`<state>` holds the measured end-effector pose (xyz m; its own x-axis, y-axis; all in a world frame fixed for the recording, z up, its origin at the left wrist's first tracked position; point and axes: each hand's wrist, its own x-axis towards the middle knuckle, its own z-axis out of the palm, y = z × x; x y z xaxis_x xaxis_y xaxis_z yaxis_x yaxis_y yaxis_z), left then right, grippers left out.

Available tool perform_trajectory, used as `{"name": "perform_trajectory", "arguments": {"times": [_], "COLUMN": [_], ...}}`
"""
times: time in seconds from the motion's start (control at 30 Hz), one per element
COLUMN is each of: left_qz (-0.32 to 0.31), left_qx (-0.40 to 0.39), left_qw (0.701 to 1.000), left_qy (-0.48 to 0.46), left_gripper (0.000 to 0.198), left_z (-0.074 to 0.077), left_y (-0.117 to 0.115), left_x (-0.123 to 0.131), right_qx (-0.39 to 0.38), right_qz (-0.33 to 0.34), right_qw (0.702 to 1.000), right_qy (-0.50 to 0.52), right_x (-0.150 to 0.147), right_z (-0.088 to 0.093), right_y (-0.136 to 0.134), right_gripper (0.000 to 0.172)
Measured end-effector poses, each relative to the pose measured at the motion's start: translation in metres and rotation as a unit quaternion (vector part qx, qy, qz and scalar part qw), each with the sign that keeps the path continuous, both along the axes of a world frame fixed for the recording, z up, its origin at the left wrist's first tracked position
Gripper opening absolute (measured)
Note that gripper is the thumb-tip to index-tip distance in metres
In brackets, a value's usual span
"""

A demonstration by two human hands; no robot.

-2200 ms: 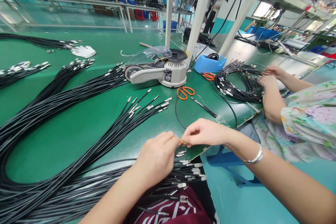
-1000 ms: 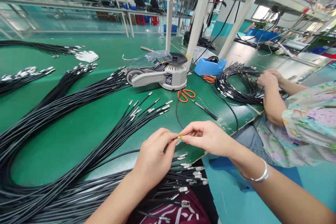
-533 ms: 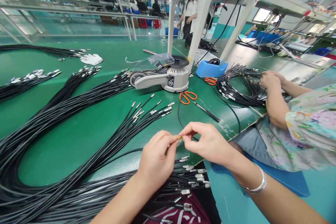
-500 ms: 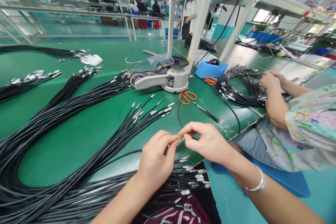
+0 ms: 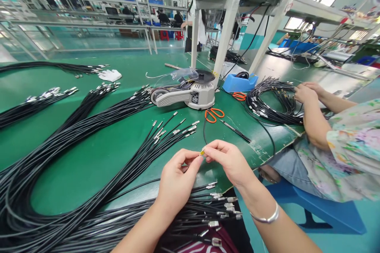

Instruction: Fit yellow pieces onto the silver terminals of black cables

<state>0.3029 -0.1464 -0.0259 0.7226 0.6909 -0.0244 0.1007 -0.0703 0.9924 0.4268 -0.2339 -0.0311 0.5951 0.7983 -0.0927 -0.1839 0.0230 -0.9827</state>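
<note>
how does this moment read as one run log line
left hand: pinching yellow piece | right hand: pinching same piece | near left hand: cables | beyond hands: scissors, grey machine

The arms (image 5: pixel 148 224) I can see are bare, and so are the left hand (image 5: pixel 176 182) and right hand (image 5: pixel 230 163). A smooth, shiny silver bangle (image 5: pixel 270 218) sits just above the right wrist. Below, maroon cloth (image 5: pixel 228 241) shows curving white markings (image 5: pixel 193 248), with black cloth (image 5: pixel 242 227) beside it.
</note>
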Motion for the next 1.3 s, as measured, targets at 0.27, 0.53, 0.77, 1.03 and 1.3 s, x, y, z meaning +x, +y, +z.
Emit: {"name": "perform_trajectory", "arguments": {"times": [0.27,0.53,0.77,1.03,1.3], "left_qz": [-0.016,0.065,0.107,0.055,-0.094], "left_qx": [-0.115,-0.135,-0.016,-0.19,-0.305], "left_qw": [0.993,0.984,0.989,0.971,0.939], "left_qy": [-0.029,-0.1,-0.105,-0.133,-0.124], "left_gripper": [0.017,0.014,0.013,0.016,0.02], "left_z": [0.003,-0.002,0.002,0.01,0.014], "left_y": [0.007,0.006,0.013,0.029,0.046], "left_x": [0.003,0.005,0.001,-0.004,-0.013], "right_qx": [0.025,0.097,0.121,0.061,0.106], "right_qz": [-0.002,-0.027,-0.078,-0.013,0.16], "right_qw": [0.999,0.985,0.99,0.996,0.949], "right_qy": [0.032,0.137,0.008,0.066,0.252], "right_x": [-0.006,-0.026,-0.033,-0.046,-0.045], "right_z": [0.0,-0.008,-0.006,-0.002,-0.004], "right_y": [0.006,0.021,0.024,0.036,0.038], "right_gripper": [0.019,0.015,0.01,0.019,0.022]}}
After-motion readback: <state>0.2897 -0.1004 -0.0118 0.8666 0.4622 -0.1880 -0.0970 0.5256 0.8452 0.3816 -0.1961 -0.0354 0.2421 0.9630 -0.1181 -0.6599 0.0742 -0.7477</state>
